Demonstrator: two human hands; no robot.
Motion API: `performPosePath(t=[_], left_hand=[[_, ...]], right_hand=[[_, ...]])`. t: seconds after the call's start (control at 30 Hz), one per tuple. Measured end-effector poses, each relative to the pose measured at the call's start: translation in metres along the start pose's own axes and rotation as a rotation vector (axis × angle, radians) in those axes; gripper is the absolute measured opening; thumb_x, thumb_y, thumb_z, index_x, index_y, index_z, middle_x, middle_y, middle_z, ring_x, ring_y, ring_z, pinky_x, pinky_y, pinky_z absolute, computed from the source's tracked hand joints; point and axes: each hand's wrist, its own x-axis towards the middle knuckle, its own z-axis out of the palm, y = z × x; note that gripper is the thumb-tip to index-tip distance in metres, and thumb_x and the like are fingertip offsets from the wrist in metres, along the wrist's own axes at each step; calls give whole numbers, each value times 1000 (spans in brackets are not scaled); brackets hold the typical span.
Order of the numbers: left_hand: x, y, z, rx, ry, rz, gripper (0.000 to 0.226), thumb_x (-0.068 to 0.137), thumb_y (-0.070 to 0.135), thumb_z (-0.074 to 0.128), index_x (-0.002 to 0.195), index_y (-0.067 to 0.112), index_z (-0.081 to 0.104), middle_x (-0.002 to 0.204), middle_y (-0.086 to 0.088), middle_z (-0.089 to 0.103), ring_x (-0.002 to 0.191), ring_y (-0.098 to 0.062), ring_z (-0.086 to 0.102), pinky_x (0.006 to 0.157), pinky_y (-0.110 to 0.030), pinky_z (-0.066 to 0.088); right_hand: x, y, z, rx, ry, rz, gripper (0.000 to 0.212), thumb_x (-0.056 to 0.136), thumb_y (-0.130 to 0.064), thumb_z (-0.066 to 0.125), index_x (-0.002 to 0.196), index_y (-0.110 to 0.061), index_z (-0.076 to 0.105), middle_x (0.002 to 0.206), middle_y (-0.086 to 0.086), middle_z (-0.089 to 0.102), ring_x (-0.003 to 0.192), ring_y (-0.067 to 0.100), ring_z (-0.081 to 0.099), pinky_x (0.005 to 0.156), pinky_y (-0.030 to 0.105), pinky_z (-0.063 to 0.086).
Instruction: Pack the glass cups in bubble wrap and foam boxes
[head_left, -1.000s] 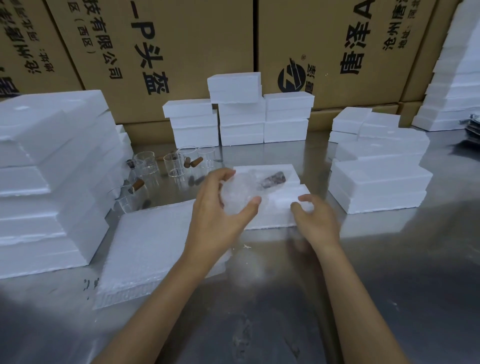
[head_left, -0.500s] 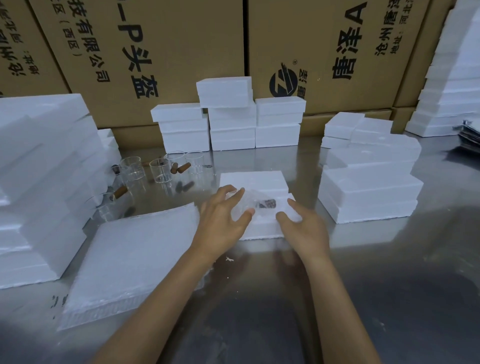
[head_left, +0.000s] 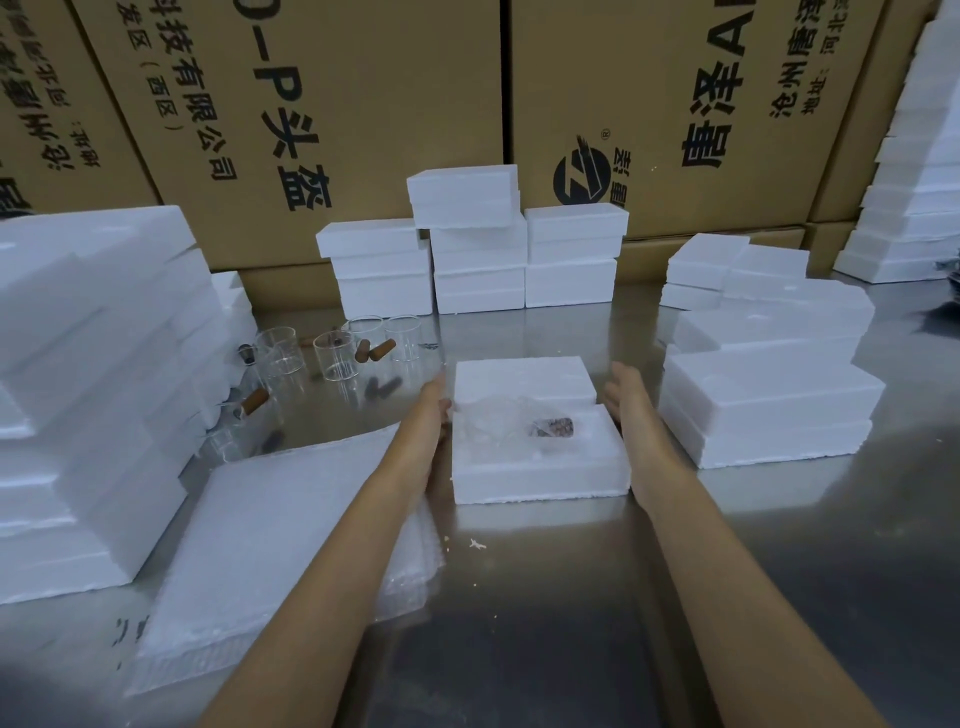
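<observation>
An open white foam box (head_left: 540, 475) lies on the steel table straight ahead. A glass cup wrapped in bubble wrap (head_left: 511, 428), brown handle showing, lies in its hollow. The box's lid (head_left: 522, 379) rests just behind, overlapping the far edge. My left hand (head_left: 434, 410) lies flat against the box's left side. My right hand (head_left: 626, 402), fingers straight, stands by the right side. Both hold nothing. Several bare glass cups (head_left: 337, 353) with brown handles stand at the left rear. A stack of bubble wrap sheets (head_left: 270, 540) lies under my left forearm.
Piles of white foam boxes stand at the left (head_left: 88, 374), at the back (head_left: 478, 249) and at the right (head_left: 769, 400). Large printed cartons (head_left: 363, 104) wall off the table's far edge. More foam boxes (head_left: 919, 182) rise at the far right.
My left hand set the wrapped cup down into the foam box and let go. Both hands then moved outward to the box's left and right sides.
</observation>
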Motion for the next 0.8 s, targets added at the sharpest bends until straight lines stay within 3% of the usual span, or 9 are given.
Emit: performPosePath(t=[0.03, 0.1, 0.13, 0.2, 0.27, 0.43, 0.53, 0.6, 0.8], left_hand=[[0, -3, -1, 4, -22, 7, 37, 102, 52, 38, 97, 30, 67, 82, 17, 76, 75, 4, 71, 66, -17, 52], [0, -3, -1, 78, -47, -1, 37, 99, 51, 46, 114, 26, 68, 111, 6, 74, 102, -10, 70, 89, -25, 53], [2, -2, -1, 128, -39, 6, 38, 97, 49, 51, 123, 25, 64, 122, 3, 69, 113, -16, 65, 102, -34, 49], [1, 3, -3, 150, -28, 83, 27, 96, 39, 58, 121, 31, 64, 126, 6, 66, 118, -16, 62, 108, -38, 44], [-3, 13, -5, 133, -4, 188, 18, 95, 33, 62, 113, 36, 65, 119, 12, 68, 116, -11, 62, 101, -29, 47], [-16, 47, -7, 115, 54, 352, 32, 94, 37, 65, 125, 32, 61, 107, 1, 67, 80, -10, 66, 87, -29, 55], [-19, 57, -10, 146, 50, 337, 40, 89, 45, 70, 125, 31, 60, 82, 7, 67, 61, -4, 63, 64, -20, 52], [-20, 55, -12, 193, 23, 276, 47, 85, 45, 74, 126, 28, 59, 88, 4, 68, 62, -4, 64, 55, -17, 50], [-18, 33, -18, 264, -75, 38, 50, 82, 34, 80, 126, 23, 58, 108, -10, 72, 78, -19, 66, 68, -30, 52]], right_hand=[[0, 0, 0, -31, -20, 5, 46, 76, -74, 43, 91, -39, 69, 115, -6, 68, 114, 19, 60, 105, 44, 44], [-1, 1, -2, -24, -51, -4, 52, 66, -75, 46, 87, -37, 73, 109, -8, 71, 107, 15, 64, 99, 41, 49], [-3, 2, -3, -14, -80, -25, 47, 65, -72, 47, 83, -38, 75, 104, -10, 73, 99, 10, 68, 89, 35, 54], [-5, 5, -5, 39, -142, -84, 33, 78, -62, 51, 77, -41, 76, 91, -17, 76, 80, 0, 71, 64, 20, 54], [-4, 5, -6, 100, -107, -128, 26, 87, -55, 55, 78, -42, 76, 84, -21, 75, 71, -4, 69, 54, 15, 49], [6, -3, -10, 70, 169, -293, 7, 85, -51, 65, 84, -44, 68, 96, -29, 66, 97, -2, 60, 93, 29, 47], [0, -9, -11, 76, 163, -452, 24, 83, -50, 70, 88, -27, 65, 74, -30, 63, 72, -15, 57, 71, 11, 46], [-2, -8, -13, 45, 165, -477, 31, 81, -47, 73, 82, -22, 56, 67, -23, 56, 62, -8, 53, 60, 7, 42], [1, 3, -17, -267, 107, -243, 31, 79, -43, 67, 76, -23, 44, 75, -8, 48, 70, 15, 47, 69, 33, 39]])
